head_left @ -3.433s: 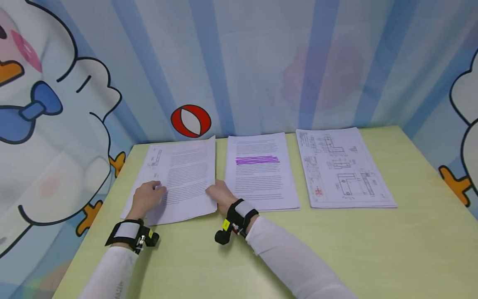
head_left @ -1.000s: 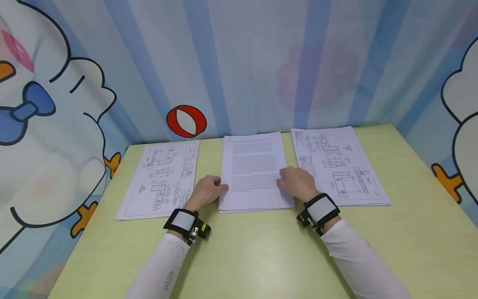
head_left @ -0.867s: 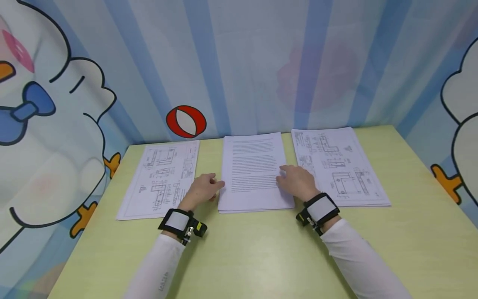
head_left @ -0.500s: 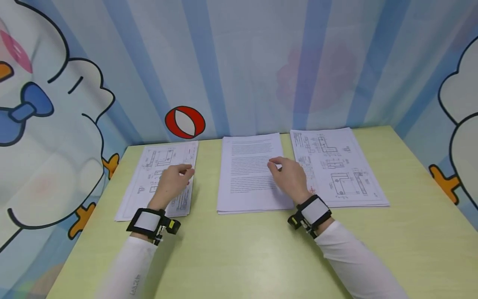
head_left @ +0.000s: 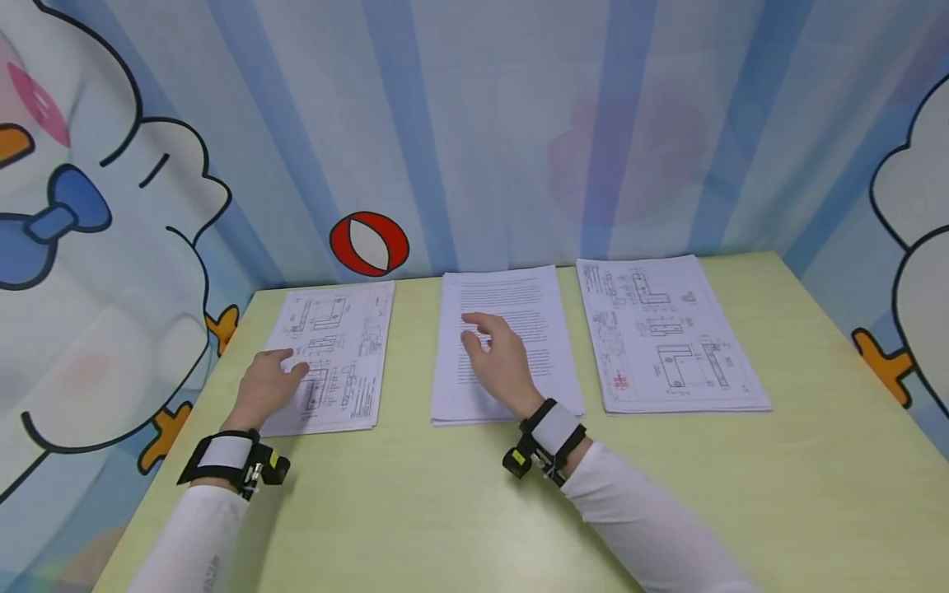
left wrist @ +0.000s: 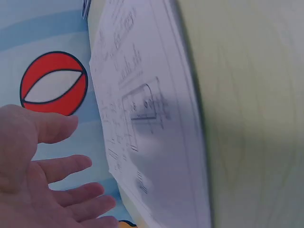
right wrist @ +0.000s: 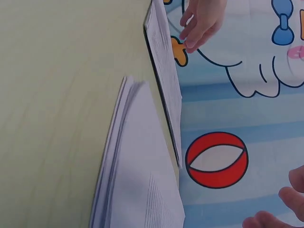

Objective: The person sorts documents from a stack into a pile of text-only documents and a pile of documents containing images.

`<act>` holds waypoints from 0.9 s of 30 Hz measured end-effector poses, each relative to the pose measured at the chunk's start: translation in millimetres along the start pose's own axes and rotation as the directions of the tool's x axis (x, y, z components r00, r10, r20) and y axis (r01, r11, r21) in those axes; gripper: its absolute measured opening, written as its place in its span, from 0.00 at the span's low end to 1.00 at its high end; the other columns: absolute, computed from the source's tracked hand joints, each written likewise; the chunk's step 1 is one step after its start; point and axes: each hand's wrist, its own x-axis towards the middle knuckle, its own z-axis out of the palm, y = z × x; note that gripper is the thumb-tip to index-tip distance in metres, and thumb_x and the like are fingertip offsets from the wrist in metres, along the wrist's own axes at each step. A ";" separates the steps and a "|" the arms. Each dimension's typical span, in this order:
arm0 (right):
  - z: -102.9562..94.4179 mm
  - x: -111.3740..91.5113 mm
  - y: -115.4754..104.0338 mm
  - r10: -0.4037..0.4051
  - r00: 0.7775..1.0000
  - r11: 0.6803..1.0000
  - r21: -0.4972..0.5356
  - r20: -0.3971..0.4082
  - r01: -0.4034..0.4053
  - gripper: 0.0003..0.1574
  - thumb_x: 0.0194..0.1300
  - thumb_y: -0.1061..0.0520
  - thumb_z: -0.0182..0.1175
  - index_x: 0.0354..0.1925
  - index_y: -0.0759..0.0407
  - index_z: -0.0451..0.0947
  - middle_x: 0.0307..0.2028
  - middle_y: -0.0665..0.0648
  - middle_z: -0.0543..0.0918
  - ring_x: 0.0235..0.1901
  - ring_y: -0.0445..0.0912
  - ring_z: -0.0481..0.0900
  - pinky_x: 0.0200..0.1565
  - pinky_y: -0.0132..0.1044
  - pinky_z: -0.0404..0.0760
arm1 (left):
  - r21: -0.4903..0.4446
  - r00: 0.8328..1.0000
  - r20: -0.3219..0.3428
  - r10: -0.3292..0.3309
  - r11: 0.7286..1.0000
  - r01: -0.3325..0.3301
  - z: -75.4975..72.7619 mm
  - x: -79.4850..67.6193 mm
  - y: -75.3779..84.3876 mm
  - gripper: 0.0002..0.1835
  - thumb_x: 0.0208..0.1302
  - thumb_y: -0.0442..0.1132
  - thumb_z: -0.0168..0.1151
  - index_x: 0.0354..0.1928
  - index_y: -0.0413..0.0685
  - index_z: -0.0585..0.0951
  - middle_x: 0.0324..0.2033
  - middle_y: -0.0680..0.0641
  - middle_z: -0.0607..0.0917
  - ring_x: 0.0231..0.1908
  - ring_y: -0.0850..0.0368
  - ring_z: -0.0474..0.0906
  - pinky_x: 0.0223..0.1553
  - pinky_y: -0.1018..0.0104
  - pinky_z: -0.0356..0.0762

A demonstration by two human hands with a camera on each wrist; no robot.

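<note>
My left hand (head_left: 268,385) hovers over the left edge of a paper stack printed with technical drawings (head_left: 363,329), fingers loosely spread and holding nothing. In the left wrist view, its fingers (left wrist: 71,168) stand apart above the sheets. My right hand (head_left: 502,362) is over the middle paper stack (head_left: 455,403), whose top page carries lines of text; thumb and fingers are parted, with nothing between them. The right wrist view catches fingertips (right wrist: 292,199) at its lower right corner, away from the paper.
A third paper stack (head_left: 685,329), also with drawings and a small red mark, lies at the right. All three rest on a pale yellow-green table (head_left: 415,511). Behind stands a blue striped cloth backdrop (head_left: 504,165) with cartoon figures and a red ball print.
The left stack's top went from a text page to drawings; the middle's purple-marked page is now covered or gone. Both hands have since let go of the middle stack's sides and moved left.
</note>
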 end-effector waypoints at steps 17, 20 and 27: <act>76.1 -8.1 -17.1 0.160 0.883 0.975 0.068 0.442 -0.210 0.37 0.67 0.51 0.51 0.70 0.54 0.54 0.69 0.60 0.62 0.66 0.58 0.63 0.62 0.52 0.69 | 0.039 0.984 0.174 -0.032 0.999 0.026 13.6 11.8 -40.0 0.38 0.67 0.45 0.48 0.67 0.22 0.50 0.61 0.21 0.59 0.55 0.28 0.60 0.59 0.32 0.58; 82.4 -8.7 -18.1 0.210 0.843 0.949 0.103 0.495 -0.297 0.39 0.66 0.50 0.52 0.71 0.53 0.52 0.71 0.59 0.59 0.68 0.58 0.59 0.65 0.52 0.64 | 0.037 0.983 0.183 -0.024 0.999 0.018 14.1 9.1 -35.8 0.39 0.67 0.46 0.48 0.68 0.23 0.48 0.64 0.20 0.55 0.60 0.26 0.55 0.62 0.31 0.54; 93.6 -4.8 -14.1 0.245 0.792 0.911 0.147 0.560 -0.386 0.43 0.64 0.48 0.54 0.72 0.50 0.49 0.72 0.56 0.54 0.71 0.55 0.53 0.68 0.51 0.58 | 0.049 0.983 0.182 -0.008 0.999 -0.001 12.1 8.5 -30.8 0.39 0.67 0.46 0.47 0.68 0.24 0.46 0.66 0.21 0.52 0.64 0.24 0.50 0.64 0.32 0.50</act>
